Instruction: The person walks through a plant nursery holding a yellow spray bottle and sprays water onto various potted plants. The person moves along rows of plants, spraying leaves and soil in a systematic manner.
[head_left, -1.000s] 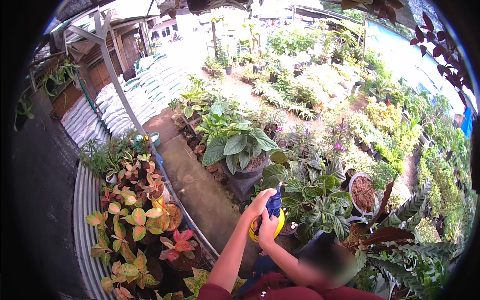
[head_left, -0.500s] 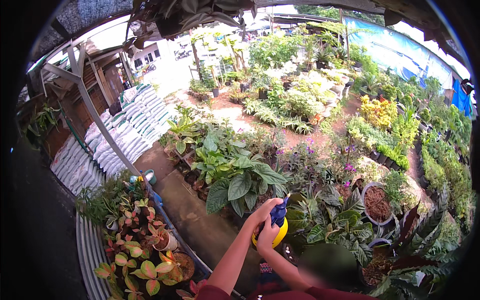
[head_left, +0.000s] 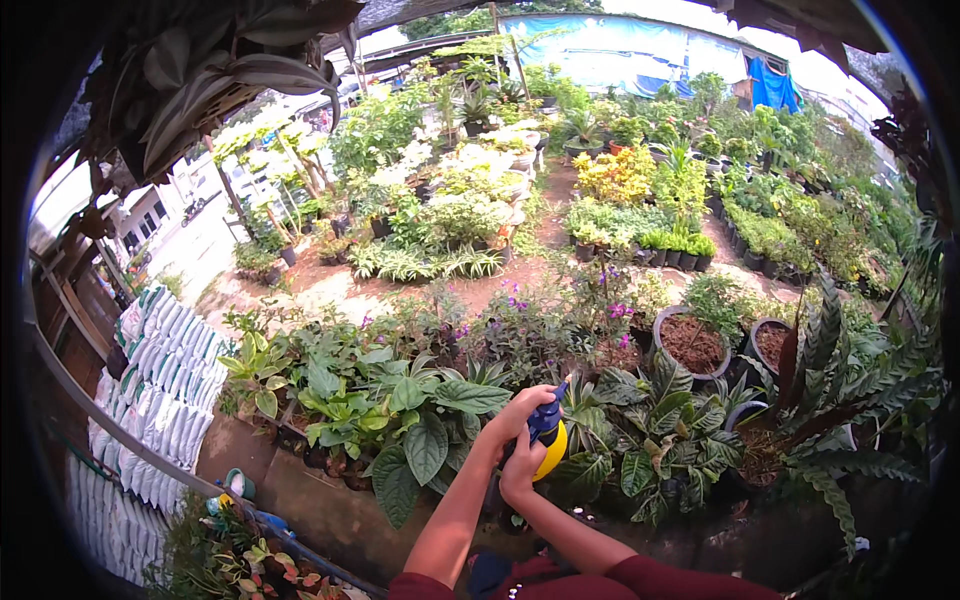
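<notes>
Both of my hands are closed on a spray bottle [head_left: 552, 450] with a yellow body and a dark blue head. My left hand [head_left: 521, 410] wraps over the top of the blue head. Just below it, my right hand [head_left: 521, 468] grips the bottle's near side, and its fingers partly hide the neck. The nozzle tip points up and away from me. Large-leaved green plants [head_left: 425, 450] stand left of the bottle. To its right grow dark plants with pale-veined leaves [head_left: 640, 470]. I cannot make out any spray.
Beyond are purple flowers [head_left: 617, 311] and a grey pot of brown soil [head_left: 692, 343]. White sacks [head_left: 165, 390] are stacked at the left, behind a bent-looking metal rail [head_left: 130, 430]. Long fern-like fronds [head_left: 850, 400] spread at the right. Dark hanging leaves [head_left: 240, 80] droop from above.
My view has turned to the right, so the sacks and plants sit further left in the picture. Both hands keep their hold on the spray bottle, which now points among the pale-veined plants.
</notes>
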